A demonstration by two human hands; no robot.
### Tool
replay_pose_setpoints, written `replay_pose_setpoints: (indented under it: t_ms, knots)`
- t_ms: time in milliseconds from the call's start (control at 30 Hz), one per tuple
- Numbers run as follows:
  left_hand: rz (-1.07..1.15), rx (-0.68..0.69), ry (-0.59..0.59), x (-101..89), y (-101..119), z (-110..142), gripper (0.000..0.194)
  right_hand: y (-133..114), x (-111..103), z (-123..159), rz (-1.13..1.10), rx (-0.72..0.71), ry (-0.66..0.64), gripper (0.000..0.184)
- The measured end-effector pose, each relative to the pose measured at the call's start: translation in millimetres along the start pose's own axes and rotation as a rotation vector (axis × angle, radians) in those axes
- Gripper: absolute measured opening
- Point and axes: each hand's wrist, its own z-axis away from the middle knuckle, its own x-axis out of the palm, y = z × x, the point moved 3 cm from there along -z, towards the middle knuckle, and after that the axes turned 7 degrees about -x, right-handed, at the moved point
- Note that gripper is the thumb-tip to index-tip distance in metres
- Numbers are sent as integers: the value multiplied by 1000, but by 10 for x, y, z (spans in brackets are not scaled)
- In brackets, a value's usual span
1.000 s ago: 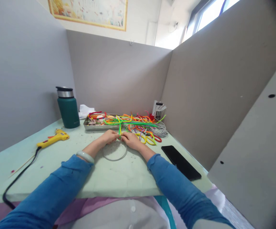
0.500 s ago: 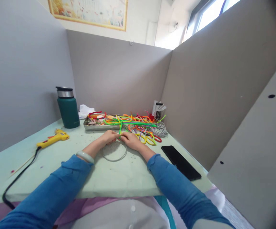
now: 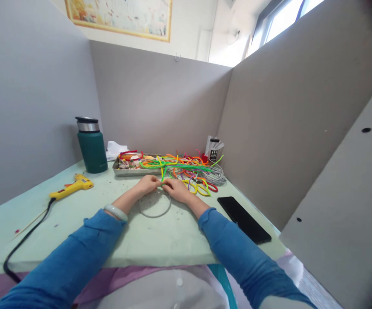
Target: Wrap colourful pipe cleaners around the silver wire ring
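Above the middle of the table, my left hand [image 3: 149, 184] and my right hand [image 3: 175, 189] meet fingertip to fingertip. Both are closed in a pinch on a grey wire ring [image 3: 153, 216], whose loop hangs toward me below the fingers. A green pipe cleaner [image 3: 164, 175] rises from the point where the fingertips meet, held at the ring's far side. A yellow pipe cleaner [image 3: 161, 165] stands up just behind it; whether it joins the ring I cannot tell. My fingers partly hide the join.
Behind my hands, a metal tray [image 3: 134, 172] holds small craft pieces, with many coloured pipe cleaners [image 3: 192, 166] heaped beside it. A yellow glue gun [image 3: 73, 187] and a green bottle [image 3: 92, 150] stand left. A black phone [image 3: 244, 219] lies right. Grey partitions [image 3: 160, 98] surround the table.
The green pipe cleaner's upright end has shifted slightly and leans more to the right. My hands stay nearly in place, still pinching at the ring.
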Motion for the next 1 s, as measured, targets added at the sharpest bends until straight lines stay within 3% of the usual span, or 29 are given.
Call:
replay_pose_setpoints:
  t_ms: [267,500,767,1000]
  knots:
    - [-22,130,55,-11,27,-22,41,28,12,-6,27,-5,8,15]
    - [-76,270,69,-6,-3,-93,30,43,14,-15,26,10,8,15]
    - [-202,335,154,-14,-31,-151,25,53,18,-15,11,5,16,15]
    - [-168,301,96,-1,-29,-111,24,63,26,-19,20,26,7,16]
